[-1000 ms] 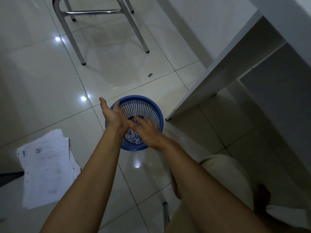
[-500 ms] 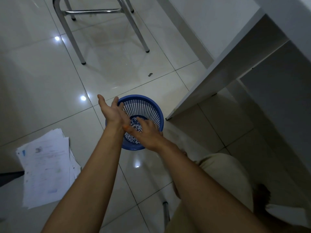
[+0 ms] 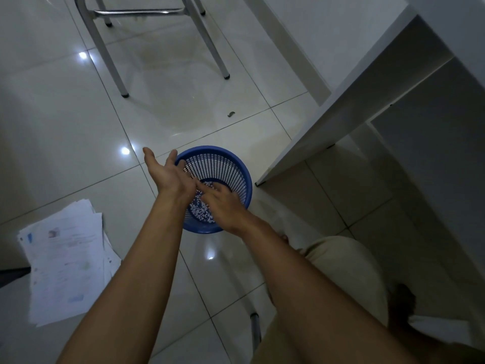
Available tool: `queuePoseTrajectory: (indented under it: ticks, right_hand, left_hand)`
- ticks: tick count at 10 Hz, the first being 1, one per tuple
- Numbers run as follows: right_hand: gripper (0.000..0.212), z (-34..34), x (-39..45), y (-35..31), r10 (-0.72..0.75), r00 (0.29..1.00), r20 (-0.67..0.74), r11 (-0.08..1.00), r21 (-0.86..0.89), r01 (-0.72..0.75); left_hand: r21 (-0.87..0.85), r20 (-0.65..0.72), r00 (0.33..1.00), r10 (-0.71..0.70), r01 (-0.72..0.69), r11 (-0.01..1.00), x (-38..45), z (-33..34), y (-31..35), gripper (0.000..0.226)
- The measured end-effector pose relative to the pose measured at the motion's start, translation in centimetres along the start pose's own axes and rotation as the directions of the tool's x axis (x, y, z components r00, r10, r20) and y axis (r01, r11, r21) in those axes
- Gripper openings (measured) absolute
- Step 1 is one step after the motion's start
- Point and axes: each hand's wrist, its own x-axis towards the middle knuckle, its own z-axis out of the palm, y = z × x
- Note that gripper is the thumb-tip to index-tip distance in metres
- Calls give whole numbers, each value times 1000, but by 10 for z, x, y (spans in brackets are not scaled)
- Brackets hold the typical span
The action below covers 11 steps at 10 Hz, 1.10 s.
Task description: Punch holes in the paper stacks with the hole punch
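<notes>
Both my hands are held over a blue mesh waste basket (image 3: 236, 166) on the tiled floor. Small white paper dots (image 3: 200, 210) lie in its bottom. My left hand (image 3: 168, 174) is flat, palm up and tilted, at the basket's left rim. The fingers of my right hand (image 3: 223, 203) brush across the left palm from the right. Neither hand holds anything. A loose paper stack (image 3: 65, 261) lies on the floor at the lower left. The hole punch is out of sight.
A metal chair (image 3: 157, 43) stands on the floor beyond the basket. A white desk (image 3: 341, 119) rises at the right, its panel foot close to the basket. My knee in beige trousers (image 3: 341, 264) is at the lower right. A small dark scrap (image 3: 231, 114) lies on a tile.
My right hand has slid a little across the left palm, toward the wrist. My left hand stays over the basket's left rim.
</notes>
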Motion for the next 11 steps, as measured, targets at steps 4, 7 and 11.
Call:
queuePoseTrajectory:
  ticks: [4, 7, 11]
  right_hand:
    - [49, -3, -4, -3, -57, 998, 3, 994, -89, 57]
    - [79, -5, -12, -2, 62, 992, -113, 997, -35, -66]
    - [24, -40, -46, -30, -43, 890, -455, 962, 220, 159]
  left_hand:
    - [-46, -78, 996, 43, -47, 998, -1, 4, 10, 80]
    - [8, -66, 996, 59, -59, 998, -11, 11, 7, 78]
    - [449, 84, 981, 174, -193, 873, -63, 30, 13, 33]
